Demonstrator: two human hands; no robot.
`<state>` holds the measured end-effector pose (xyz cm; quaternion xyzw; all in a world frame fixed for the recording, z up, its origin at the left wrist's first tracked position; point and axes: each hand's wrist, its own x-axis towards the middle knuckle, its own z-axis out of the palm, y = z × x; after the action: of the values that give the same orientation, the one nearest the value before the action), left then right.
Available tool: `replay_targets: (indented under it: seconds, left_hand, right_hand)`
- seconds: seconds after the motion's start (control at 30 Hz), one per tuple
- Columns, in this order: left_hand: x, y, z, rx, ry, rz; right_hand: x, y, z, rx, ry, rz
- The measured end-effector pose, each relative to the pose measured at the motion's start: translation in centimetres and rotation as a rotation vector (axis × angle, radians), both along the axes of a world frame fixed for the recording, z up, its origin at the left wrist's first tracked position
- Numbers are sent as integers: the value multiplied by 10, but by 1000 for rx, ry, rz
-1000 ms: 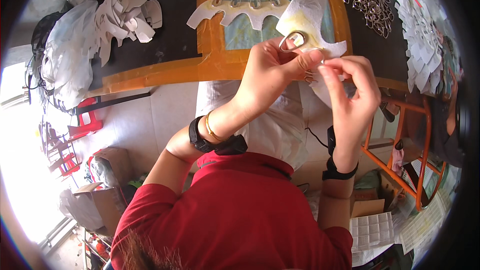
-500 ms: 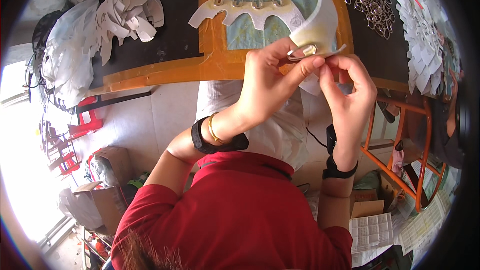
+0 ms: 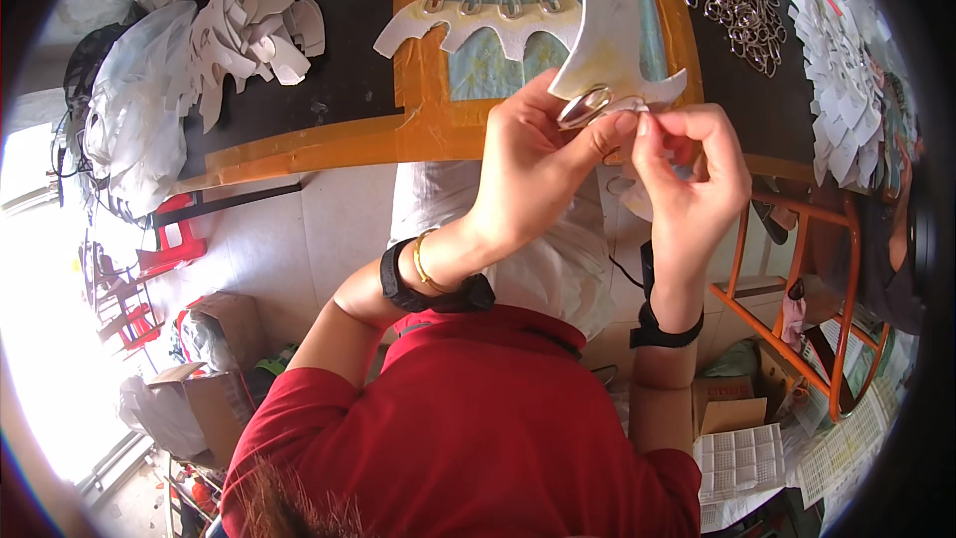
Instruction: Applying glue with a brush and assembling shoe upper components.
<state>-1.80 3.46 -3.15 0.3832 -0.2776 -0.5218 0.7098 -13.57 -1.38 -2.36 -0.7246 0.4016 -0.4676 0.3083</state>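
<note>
Above the table's near edge, my left hand (image 3: 533,159) pinches a white, curved, flat cut piece (image 3: 604,35) with yellowish stains. An oval metal ring (image 3: 585,108) sits on it by my left fingers. My right hand (image 3: 694,164) is closed with thumb and fingertips at the near edge of the same piece, meeting my left thumb. The fingers partly hide how the edge is folded there. Behind my left hand, a scalloped white strip (image 3: 478,25) lies on the table, with several oval metal rings (image 3: 510,4) along its far edge.
A blue stained sheet (image 3: 488,75) with brown tape (image 3: 423,90) around it covers the table's middle. White cut pieces (image 3: 254,25) are heaped at left, oval rings (image 3: 732,10) at right. More white pieces (image 3: 846,110) hang far right, near an orange-framed chair (image 3: 846,289).
The curved piece has turned in my hands, its tall end swinging left and its face showing more. The ring on it has tilted more upright. My hands stay nearly in place.
</note>
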Motion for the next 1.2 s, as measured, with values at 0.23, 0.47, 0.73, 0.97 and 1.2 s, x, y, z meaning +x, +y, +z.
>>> replay_targets:
  seconds: [0.23,0.47,0.73,0.97,1.2]
  left_hand:
    - [1,2,3,32,-22,-58]
    - [5,2,2,0,-36,-72]
    - [4,-2,1,34,-64,-81]
    - [8,-3,6,96,-320,-77]
    - [31,-17,-10,302,581,-635]
  right_hand:
    - [4,-2,0,7,-172,15]
    - [-8,0,5,315,-210,183]
    - [-14,-2,9,436,-152,176]
    - [-13,-7,2,168,88,106]
    - [-16,-7,6,926,-441,314]
